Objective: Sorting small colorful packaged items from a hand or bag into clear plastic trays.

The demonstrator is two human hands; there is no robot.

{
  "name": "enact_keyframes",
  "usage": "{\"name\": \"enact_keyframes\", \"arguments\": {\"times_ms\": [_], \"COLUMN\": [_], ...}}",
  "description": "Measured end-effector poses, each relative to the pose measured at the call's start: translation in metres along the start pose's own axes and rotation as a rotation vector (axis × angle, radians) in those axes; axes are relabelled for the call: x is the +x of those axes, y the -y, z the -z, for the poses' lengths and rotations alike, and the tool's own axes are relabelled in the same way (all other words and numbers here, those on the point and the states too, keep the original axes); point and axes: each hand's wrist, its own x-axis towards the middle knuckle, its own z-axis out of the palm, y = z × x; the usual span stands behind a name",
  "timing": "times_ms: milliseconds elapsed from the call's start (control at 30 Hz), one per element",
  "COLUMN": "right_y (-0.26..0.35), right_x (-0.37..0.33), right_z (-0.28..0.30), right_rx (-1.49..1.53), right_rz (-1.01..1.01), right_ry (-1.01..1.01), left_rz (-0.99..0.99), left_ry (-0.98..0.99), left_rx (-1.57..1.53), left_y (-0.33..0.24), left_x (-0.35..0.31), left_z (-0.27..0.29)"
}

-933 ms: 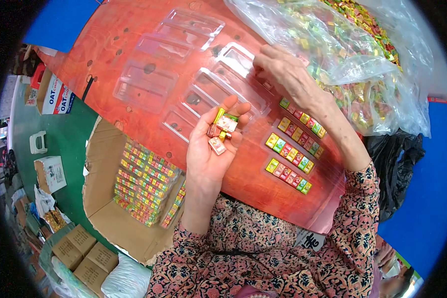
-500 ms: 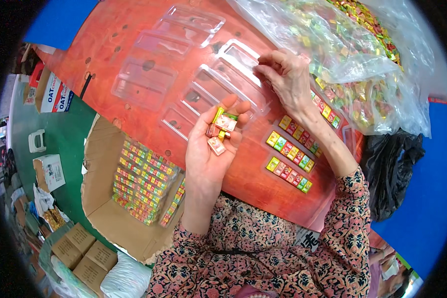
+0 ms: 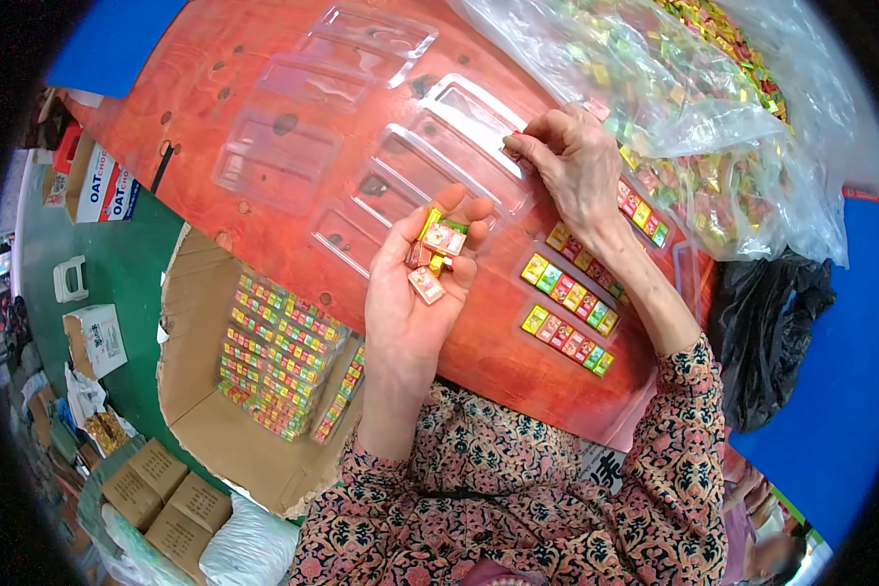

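My left hand [image 3: 400, 283] is palm up, its fingers curled around several small wrapped candies [image 3: 443, 239] in yellow, red, pink and green. My right hand [image 3: 581, 176] pinches a small reddish candy [image 3: 512, 146] between thumb and fingertips. It hovers at the right side of a clear plastic tray [image 3: 479, 98]. Beneath and beside the right forearm, rows of candies [image 3: 568, 293] lie in clear trays; another row of candies [image 3: 643, 212] is farther right, partly covered by the wrist.
Other clear trays [image 3: 278, 161] lie on the red table [image 3: 200, 73]. A large clear bag [image 3: 596, 49] of loose candies covers the far right, with a black plastic bag [image 3: 767, 332] below it. Left of my body, an open cardboard box [image 3: 190, 361] holds trays packed with candies.
My right hand has moved slightly right and down, and a reddish candy now shows in its pinch. The left hand and its candies stay almost still.
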Motion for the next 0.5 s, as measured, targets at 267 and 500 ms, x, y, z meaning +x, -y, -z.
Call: {"name": "enact_keyframes", "arguments": {"times_ms": [267, 500], "right_y": [-0.007, 0.005], "right_x": [-0.005, -0.014], "right_z": [0.011, 0.018], "right_rx": [0.093, -0.075], "right_rz": [0.013, 0.092], "right_ry": [-0.069, 0.058], "left_rz": [-0.005, -0.017], "left_ry": [0.053, 0.032], "left_rx": [0.052, 0.079], "left_y": [0.002, 0.005], "left_x": [0.001, 0.002], "left_z": [0.002, -0.002]}}
